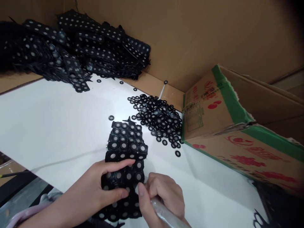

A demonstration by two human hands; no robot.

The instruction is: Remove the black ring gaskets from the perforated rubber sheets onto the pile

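Note:
A black rubber sheet (125, 139) studded with round washers lies on the white table (54, 126). My left hand (99, 186) grips the near part of this sheet between thumb and fingers. My right hand (161, 196) is closed around a clear, silvery rod-like tool (163, 213), with its tip against the sheet's right edge. A pile of loose black washers (158, 118) lies just beyond the sheet, to the right.
A heap of black washer sheets (71, 47) fills the far left corner against a brown cardboard wall (213, 31). An open cardboard box (237, 126) with green and red print stands at the right. A black scrap (258, 218) lies near the bottom right.

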